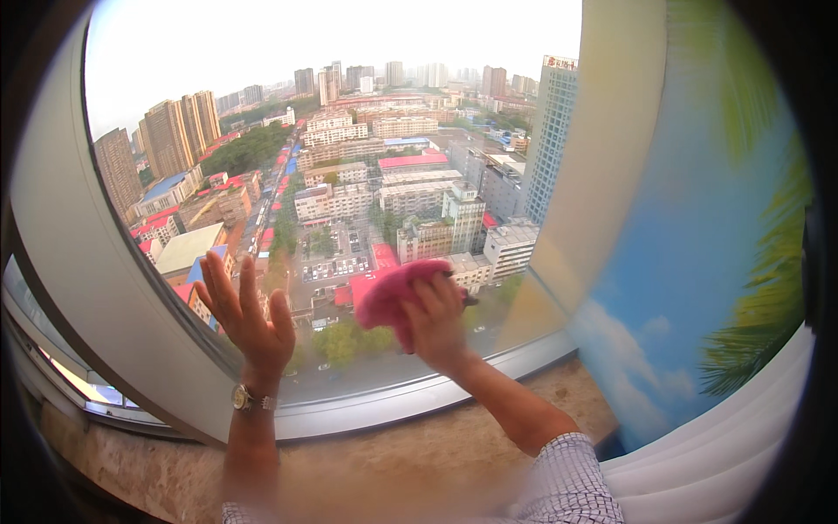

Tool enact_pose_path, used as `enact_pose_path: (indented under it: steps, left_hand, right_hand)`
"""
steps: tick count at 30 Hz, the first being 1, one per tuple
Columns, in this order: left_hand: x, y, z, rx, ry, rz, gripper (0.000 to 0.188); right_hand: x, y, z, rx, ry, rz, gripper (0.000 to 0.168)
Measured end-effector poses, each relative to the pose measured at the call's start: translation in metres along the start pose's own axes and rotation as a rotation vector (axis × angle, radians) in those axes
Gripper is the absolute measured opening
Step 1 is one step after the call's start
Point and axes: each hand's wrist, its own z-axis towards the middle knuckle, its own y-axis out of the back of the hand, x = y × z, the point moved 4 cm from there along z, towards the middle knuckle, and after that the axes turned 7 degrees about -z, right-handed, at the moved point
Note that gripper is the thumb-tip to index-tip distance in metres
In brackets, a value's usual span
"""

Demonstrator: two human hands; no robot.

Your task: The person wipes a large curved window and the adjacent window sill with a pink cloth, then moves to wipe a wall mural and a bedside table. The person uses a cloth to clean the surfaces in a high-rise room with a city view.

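A large window pane (366, 236) stands before me, with a city far below behind it. My right hand (435, 321) holds a pink cloth (386, 298) against or close to the glass, right of the middle. A small dark piece shows at the cloth's right edge; what it is I cannot tell. My left hand (252, 314) is raised at the left, fingers apart and holding nothing; whether the palm touches the pane is unclear. A metal wristwatch (242, 397) is on the left wrist.
A pale metal frame (393, 401) runs below the pane, above a brown stone-like sill (393, 452). A wide frame post (72, 196) rises at the left. On the right are a wall with a painted sky and palm leaves (681, 262) and a white curtain (720, 452).
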Motion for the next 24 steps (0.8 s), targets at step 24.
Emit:
enact_pose_path:
  steps: [24]
  left_hand:
    - [0.011,-0.013,-0.006,0.020,-0.047,0.214,0.061]
  right_hand:
    - [-0.264,0.133,-0.045,-0.526,-0.641,0.290,0.026]
